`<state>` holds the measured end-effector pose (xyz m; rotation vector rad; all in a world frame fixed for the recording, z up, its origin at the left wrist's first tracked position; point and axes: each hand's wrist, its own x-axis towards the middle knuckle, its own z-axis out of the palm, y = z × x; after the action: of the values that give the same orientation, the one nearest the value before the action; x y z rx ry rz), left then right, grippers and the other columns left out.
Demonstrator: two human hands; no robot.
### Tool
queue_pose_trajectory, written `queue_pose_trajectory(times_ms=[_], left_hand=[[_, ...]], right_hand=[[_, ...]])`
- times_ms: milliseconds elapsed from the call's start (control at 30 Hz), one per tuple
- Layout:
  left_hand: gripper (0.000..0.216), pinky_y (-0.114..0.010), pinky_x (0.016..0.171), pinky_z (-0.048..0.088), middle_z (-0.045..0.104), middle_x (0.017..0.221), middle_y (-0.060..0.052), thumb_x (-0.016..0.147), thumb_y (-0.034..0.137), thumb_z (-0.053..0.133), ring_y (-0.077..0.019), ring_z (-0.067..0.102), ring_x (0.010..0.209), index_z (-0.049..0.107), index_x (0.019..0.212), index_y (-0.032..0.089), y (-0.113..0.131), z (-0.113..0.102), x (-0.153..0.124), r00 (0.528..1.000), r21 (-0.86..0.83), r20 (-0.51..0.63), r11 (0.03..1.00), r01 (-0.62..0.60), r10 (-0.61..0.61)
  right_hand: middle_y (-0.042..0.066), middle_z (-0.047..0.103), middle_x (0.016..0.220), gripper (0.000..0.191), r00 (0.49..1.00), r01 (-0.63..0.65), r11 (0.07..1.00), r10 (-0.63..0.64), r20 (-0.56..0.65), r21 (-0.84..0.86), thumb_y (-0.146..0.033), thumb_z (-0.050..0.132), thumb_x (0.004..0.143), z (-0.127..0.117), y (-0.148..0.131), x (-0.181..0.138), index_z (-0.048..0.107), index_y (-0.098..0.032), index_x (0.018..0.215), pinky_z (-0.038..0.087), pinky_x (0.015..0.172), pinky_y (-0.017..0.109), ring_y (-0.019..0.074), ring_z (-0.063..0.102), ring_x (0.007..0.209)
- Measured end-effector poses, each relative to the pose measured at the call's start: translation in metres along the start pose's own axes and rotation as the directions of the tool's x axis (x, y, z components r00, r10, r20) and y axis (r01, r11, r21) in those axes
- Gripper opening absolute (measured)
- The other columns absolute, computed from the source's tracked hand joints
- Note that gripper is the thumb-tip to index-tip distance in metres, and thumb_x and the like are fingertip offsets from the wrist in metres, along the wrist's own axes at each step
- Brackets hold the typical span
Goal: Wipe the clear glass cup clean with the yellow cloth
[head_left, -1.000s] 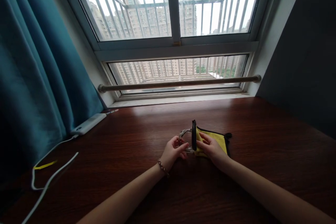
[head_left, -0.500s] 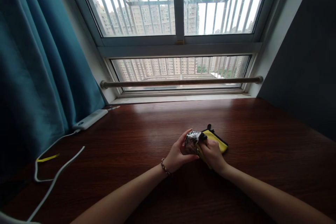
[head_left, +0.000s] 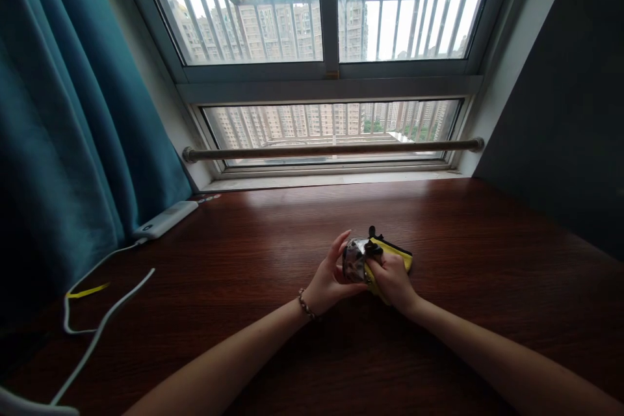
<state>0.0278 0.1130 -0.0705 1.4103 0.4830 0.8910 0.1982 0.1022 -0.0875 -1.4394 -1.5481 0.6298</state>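
My left hand (head_left: 327, 281) grips a small clear, shiny glass object (head_left: 353, 259) just above the dark wooden table (head_left: 273, 240); what the object is I cannot tell. My right hand (head_left: 392, 281) holds a yellow cloth with a black edge (head_left: 402, 259) and presses it against the right side of the glass object. The two hands meet at the object, near the middle of the table. A beaded bracelet (head_left: 306, 305) sits on my left wrist.
A white power bank (head_left: 166, 219) lies at the table's left, with white cables (head_left: 97, 331) trailing toward the near left edge. A teal curtain (head_left: 63, 110) hangs at the left. A wooden rail (head_left: 331, 151) crosses the window behind. A dark wall (head_left: 560, 110) bounds the right.
The cloth lay spread flat under my right hand; now it is bunched in that hand against the glass object. The object has been turned in my left hand.
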Motion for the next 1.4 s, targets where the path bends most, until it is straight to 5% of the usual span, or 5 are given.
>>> queue_pose_trajectory(times_ms=[400, 600, 833, 1067, 1400], left_hand=[[0.076, -0.026, 0.058, 0.056, 0.062, 0.097, -0.006, 0.070, 0.028, 0.074, -0.0139, 0.061, 0.070, 0.034, 0.134, 0.018, 0.003, -0.006, 0.001, 0.987, 0.085, -0.102, 0.987, 0.134, -0.125], [0.099, -0.032, 0.072, 0.057, 0.051, 0.126, -0.014, 0.069, 0.034, 0.075, -0.0191, 0.064, 0.084, 0.008, 0.141, 0.024, -0.006, -0.002, 0.000, 0.996, 0.080, -0.083, 0.996, 0.028, -0.021], [0.092, -0.036, 0.097, 0.046, 0.054, 0.123, -0.012, 0.060, 0.022, 0.082, -0.0228, 0.056, 0.110, 0.023, 0.131, 0.021, -0.010, -0.005, 0.003, 0.979, 0.247, -0.162, 0.966, -0.079, 0.122], [0.087, -0.027, 0.078, 0.053, 0.058, 0.115, -0.012, 0.062, 0.023, 0.080, -0.0197, 0.062, 0.096, 0.027, 0.131, 0.019, 0.001, 0.000, -0.005, 0.996, 0.242, -0.082, 0.970, -0.012, 0.033], [0.107, -0.020, 0.066, 0.053, 0.044, 0.131, -0.011, 0.054, 0.020, 0.084, -0.0124, 0.061, 0.083, 0.015, 0.135, 0.031, 0.003, 0.004, 0.000, 0.996, 0.192, -0.084, 0.981, 0.011, 0.006]], right_hand=[[0.006, 0.058, 0.067, 0.032, 0.997, 0.005, 1.000, -0.004, 0.072, -0.011, -0.041, 0.054, 0.081, -0.006, -0.004, 0.001, 0.058, -0.012, 0.069, 0.032, 0.060, 0.027, 0.0175, 0.052, 0.064], [0.007, 0.054, 0.060, 0.047, 0.999, -0.021, 0.999, 0.022, 0.024, -0.036, -0.050, 0.042, 0.086, 0.000, 0.001, 0.001, 0.054, -0.013, 0.059, 0.027, 0.055, 0.028, 0.0160, 0.047, 0.056], [0.007, 0.051, 0.055, 0.055, 1.000, -0.019, 0.998, 0.019, -0.003, -0.057, -0.057, 0.037, 0.086, 0.001, 0.001, -0.001, 0.049, -0.014, 0.053, 0.025, 0.054, 0.029, 0.0162, 0.046, 0.052], [0.006, 0.062, 0.080, 0.028, 0.997, 0.036, 0.999, -0.036, 0.073, 0.001, -0.036, 0.053, 0.075, -0.003, 0.001, 0.000, 0.063, -0.012, 0.084, 0.037, 0.067, 0.027, 0.0189, 0.056, 0.074], [0.006, 0.052, 0.058, 0.052, 1.000, 0.000, 0.999, 0.000, 0.004, -0.051, -0.055, 0.038, 0.086, -0.002, 0.002, -0.001, 0.051, -0.014, 0.057, 0.026, 0.055, 0.028, 0.0152, 0.046, 0.054]])
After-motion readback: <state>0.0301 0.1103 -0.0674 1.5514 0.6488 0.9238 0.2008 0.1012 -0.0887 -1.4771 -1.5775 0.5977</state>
